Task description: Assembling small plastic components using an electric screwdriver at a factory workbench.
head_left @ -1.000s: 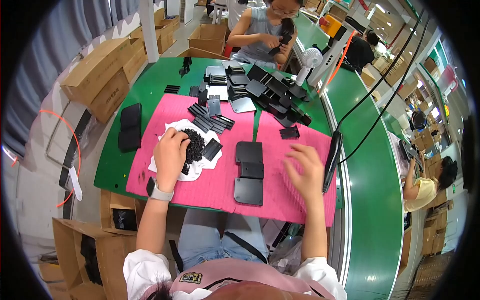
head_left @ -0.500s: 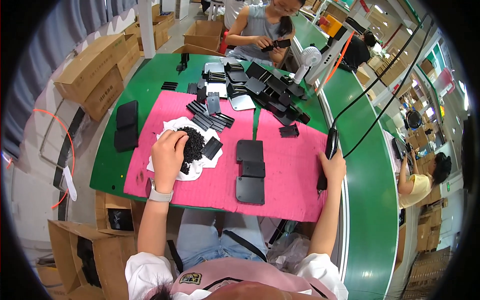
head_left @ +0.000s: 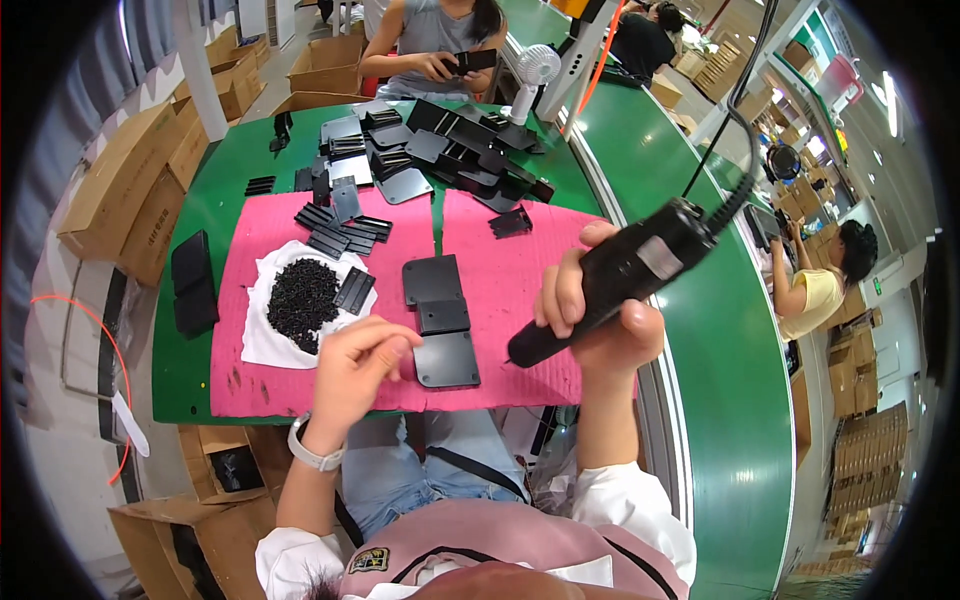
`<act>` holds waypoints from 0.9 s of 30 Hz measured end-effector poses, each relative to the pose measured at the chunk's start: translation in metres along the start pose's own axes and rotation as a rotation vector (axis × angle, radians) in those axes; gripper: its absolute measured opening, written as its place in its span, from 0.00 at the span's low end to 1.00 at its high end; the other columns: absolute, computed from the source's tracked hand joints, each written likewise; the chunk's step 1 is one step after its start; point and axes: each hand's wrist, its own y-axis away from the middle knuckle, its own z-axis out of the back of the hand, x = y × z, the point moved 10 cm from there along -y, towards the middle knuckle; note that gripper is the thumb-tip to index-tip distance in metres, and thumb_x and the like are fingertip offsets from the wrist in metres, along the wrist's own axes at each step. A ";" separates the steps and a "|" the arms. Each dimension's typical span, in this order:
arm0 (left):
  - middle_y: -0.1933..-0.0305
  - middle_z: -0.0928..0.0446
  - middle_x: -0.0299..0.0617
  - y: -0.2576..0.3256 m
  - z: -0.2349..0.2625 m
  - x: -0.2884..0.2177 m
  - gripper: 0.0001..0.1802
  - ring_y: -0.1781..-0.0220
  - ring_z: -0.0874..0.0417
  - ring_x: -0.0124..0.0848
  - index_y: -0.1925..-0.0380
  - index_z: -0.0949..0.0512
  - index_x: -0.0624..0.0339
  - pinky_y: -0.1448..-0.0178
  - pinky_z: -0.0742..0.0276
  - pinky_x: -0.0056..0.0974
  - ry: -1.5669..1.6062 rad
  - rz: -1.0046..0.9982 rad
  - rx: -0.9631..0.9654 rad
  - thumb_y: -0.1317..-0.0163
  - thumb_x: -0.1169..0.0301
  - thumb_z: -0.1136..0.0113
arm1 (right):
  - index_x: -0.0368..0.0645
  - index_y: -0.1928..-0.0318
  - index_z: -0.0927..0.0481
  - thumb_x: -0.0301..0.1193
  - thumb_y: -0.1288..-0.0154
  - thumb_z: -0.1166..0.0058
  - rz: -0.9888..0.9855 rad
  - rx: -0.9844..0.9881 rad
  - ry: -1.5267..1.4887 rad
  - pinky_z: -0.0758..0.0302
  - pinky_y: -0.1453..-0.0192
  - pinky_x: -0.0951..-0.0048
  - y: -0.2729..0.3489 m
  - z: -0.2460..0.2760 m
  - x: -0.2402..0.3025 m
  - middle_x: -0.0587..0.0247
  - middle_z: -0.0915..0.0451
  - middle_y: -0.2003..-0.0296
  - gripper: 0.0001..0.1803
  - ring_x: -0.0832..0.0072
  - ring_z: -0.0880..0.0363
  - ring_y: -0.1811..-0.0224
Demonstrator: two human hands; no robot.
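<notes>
My right hand (head_left: 612,352) is wrapped round a black electric screwdriver (head_left: 640,262), raised over the right side of the pink mat. Its tip points down and left, its cord leaving at the upper right. Fingers pinched together, my left hand (head_left: 352,372) is just left of a black plastic assembly (head_left: 447,358) of two flat plates joined by a middle piece. Anything in the pinch is too small to make out. A heap of small black screws (head_left: 303,300) lies on a white cloth (head_left: 258,340), with a small black plate (head_left: 354,291) at the cloth's edge.
Black strips (head_left: 335,228) lie on the pink mat (head_left: 300,392). Beyond is a pile of black plates (head_left: 470,150) beside a white fan (head_left: 538,66). Another black assembly (head_left: 193,283) sits on the green table (head_left: 180,375) at left. Across the table, a person (head_left: 440,40) holds a black part.
My left hand has left the screw heap and come toward the assembly, fingers pinched. My right hand has lifted the screwdriver and brought it inward. The view has shifted right.
</notes>
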 end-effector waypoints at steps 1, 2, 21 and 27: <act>0.74 0.26 0.36 0.003 -0.006 0.000 0.04 0.78 0.28 0.20 0.71 0.19 0.68 0.74 0.34 0.25 0.003 0.000 0.004 0.42 0.77 0.39 | 0.41 0.42 0.37 0.49 0.45 0.44 0.055 0.024 -0.024 0.31 0.73 0.71 0.000 -0.012 0.003 0.66 0.32 0.82 0.36 0.76 0.33 0.84; 0.73 0.25 0.37 0.006 -0.017 0.001 0.04 0.77 0.27 0.20 0.70 0.19 0.68 0.74 0.33 0.25 0.035 0.015 0.064 0.43 0.77 0.39 | 0.41 0.42 0.37 0.49 0.45 0.44 0.056 0.022 -0.022 0.31 0.73 0.71 0.001 -0.015 -0.003 0.66 0.32 0.82 0.36 0.76 0.33 0.84; 0.75 0.22 0.42 0.013 -0.042 -0.003 0.06 0.77 0.22 0.29 0.71 0.17 0.64 0.73 0.30 0.31 -0.253 -0.105 0.208 0.50 0.75 0.34 | 0.46 0.55 0.34 0.55 0.40 0.46 0.090 0.091 -0.149 0.33 0.77 0.73 0.016 -0.025 -0.021 0.72 0.35 0.85 0.27 0.80 0.36 0.88; 0.75 0.22 0.41 0.020 -0.044 -0.010 0.06 0.79 0.22 0.29 0.72 0.17 0.65 0.74 0.30 0.31 -0.293 -0.205 0.242 0.51 0.75 0.33 | 0.45 0.54 0.33 0.55 0.38 0.50 -0.059 -0.044 -0.171 0.35 0.77 0.72 0.011 -0.018 -0.042 0.71 0.35 0.84 0.27 0.80 0.38 0.88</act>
